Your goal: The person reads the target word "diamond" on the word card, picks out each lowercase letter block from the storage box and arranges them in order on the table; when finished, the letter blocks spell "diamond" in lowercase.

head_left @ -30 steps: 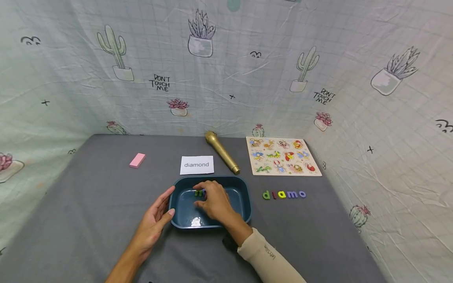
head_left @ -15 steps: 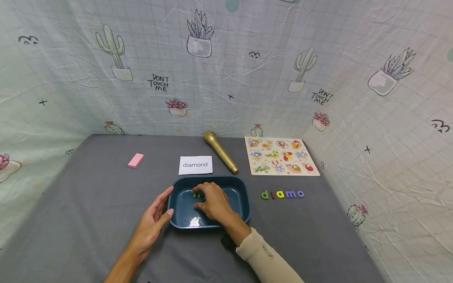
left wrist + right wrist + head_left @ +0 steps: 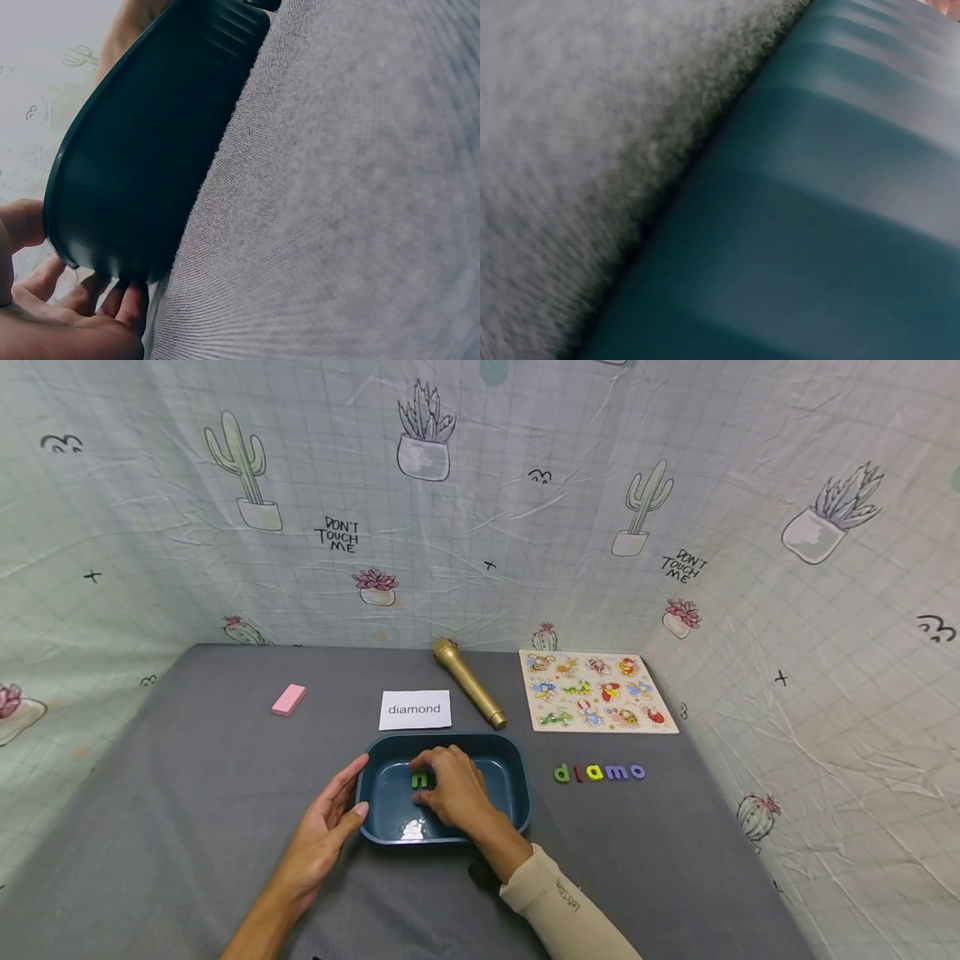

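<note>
In the head view a dark teal plastic tray (image 3: pixel 390 818) stands on the grey cloth. My left hand (image 3: pixel 322 839) touches its left end, thumb by the near part of the rim and fingers along the wall; the left wrist view shows these fingers against the tray's outside (image 3: pixel 124 172). Inside the tray, my right hand (image 3: pixel 455 787) reaches down with forefinger and thumb apart. A green toy letter n (image 3: pixel 419 779) lies between those fingertips, partly covered by the hand. The right wrist view has only cloth and the tray's ribbed wall (image 3: pixel 802 195).
Right of the tray, letters (image 3: pixel 617 772) spell "diamo" in a row. Behind it are a "diamond" card (image 3: pixel 415 710), a gold microphone (image 3: pixel 470 683) and an insect puzzle board (image 3: pixel 600 692). A pink block (image 3: pixel 288 700) lies at back left.
The green letter n has shifted slightly toward me and shows more fully. A purple piece seen beside it a second ago is hidden now. My left hand has stayed at the tray's end.
</note>
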`<action>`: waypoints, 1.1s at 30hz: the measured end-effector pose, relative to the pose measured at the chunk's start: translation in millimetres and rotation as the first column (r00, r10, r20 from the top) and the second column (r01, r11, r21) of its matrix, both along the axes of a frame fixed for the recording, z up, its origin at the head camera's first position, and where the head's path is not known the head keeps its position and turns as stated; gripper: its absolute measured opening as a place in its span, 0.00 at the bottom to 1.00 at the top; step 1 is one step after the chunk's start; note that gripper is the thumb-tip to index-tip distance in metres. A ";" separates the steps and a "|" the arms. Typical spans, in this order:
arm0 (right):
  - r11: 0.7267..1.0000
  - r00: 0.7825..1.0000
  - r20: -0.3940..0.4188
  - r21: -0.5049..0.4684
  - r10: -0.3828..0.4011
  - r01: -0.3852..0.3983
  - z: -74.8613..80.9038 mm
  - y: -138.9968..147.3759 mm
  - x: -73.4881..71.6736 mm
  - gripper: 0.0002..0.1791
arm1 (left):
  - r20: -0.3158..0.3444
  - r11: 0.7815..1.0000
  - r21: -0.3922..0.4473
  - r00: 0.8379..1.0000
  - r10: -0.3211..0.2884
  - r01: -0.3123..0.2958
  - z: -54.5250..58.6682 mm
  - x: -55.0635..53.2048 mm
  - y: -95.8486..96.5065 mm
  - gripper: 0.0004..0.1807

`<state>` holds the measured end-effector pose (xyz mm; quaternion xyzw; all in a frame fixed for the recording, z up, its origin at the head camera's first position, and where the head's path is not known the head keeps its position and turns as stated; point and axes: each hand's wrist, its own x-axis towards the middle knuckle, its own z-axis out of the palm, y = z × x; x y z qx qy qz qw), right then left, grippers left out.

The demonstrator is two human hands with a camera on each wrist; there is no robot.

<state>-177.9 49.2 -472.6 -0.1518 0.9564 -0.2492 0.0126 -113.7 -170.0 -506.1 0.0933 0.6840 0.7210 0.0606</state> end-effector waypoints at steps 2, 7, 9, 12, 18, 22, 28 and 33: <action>1.000 1.000 -0.001 0.012 0.001 -0.001 -0.3 0.1 -0.3 0.23 | -0.001 1.000 0.001 1.000 0.002 -0.002 -0.2 -0.2 0.0 0.35; 0.999 1.000 -0.006 0.047 0.013 -0.012 0.0 0.5 0.1 0.22 | -0.003 1.000 0.001 1.000 0.003 -0.003 -0.7 -0.6 0.2 0.35; 0.999 1.000 -0.006 0.051 0.007 -0.007 0.1 0.8 0.7 0.22 | -0.005 1.000 -0.001 1.000 0.004 -0.004 -1.0 -0.7 0.2 0.35; 0.999 1.000 0.001 0.051 -0.014 0.014 0.8 1.1 1.4 0.21 | -0.006 1.000 -0.003 1.000 0.005 -0.005 -1.6 -1.0 0.0 0.35; 0.998 1.000 0.017 0.066 -0.025 0.024 1.7 1.7 1.3 0.16 | -0.004 1.000 -0.010 1.000 0.006 -0.006 -2.3 -1.5 -0.4 0.35; 0.998 1.000 0.015 0.060 -0.009 0.008 0.5 2.0 0.8 0.13 | 0.002 1.000 -0.016 1.000 0.006 -0.006 -1.1 -1.1 -0.6 0.35; 1.000 0.999 -0.033 0.020 0.015 -0.014 -0.1 2.6 0.6 0.14 | 0.012 1.000 -0.014 1.000 0.003 -0.003 0.2 -0.5 -0.4 0.35; 0.999 0.998 -0.042 -0.016 0.048 -0.049 0.1 3.4 0.7 0.13 | 0.025 1.000 -0.013 1.000 0.006 -0.006 1.5 0.0 0.3 0.35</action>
